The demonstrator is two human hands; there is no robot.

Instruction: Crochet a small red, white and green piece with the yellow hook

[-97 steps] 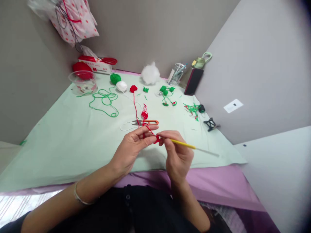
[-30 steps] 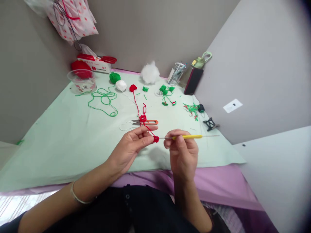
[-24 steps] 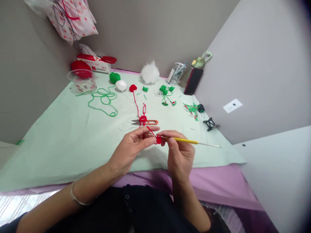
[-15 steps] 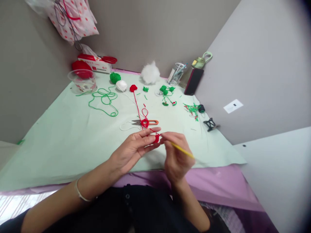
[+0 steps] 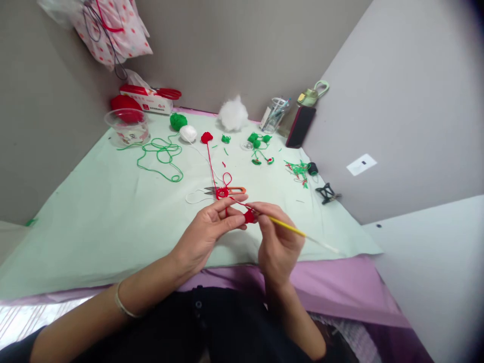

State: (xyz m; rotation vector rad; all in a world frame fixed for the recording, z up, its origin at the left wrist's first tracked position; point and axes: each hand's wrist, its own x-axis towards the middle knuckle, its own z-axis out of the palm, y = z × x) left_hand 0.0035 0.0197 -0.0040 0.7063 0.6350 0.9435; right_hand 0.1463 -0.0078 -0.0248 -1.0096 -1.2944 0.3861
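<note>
Between thumb and fingers, my left hand [image 5: 212, 224] pinches a small red crochet piece [image 5: 248, 216]. Red yarn [image 5: 212, 169] runs from a small red ball [image 5: 206, 137] toward my left hand, and a strand stretches from its raised index finger to the piece. My right hand [image 5: 280, 237] is closed round a crochet hook [image 5: 289, 227] with a yellow handle, its tip at the red piece. Just beyond my left fingers lie thread snips [image 5: 236, 190] with an orange handle, partly covered by looped red yarn.
Green [image 5: 178, 121] and white yarn balls [image 5: 188, 133], white stuffing [image 5: 233, 115] and small green crocheted pieces [image 5: 257, 141] lie farther back. A plastic tub [image 5: 128, 128] stands at the left; a phone [image 5: 301, 126] leans at the right beside a cup of tools [image 5: 275, 116].
The red piece and the hook have shifted slightly right. My left index finger has lifted away from the piece, drawing the red strand out, and the hook's handle lies at a flatter angle.
</note>
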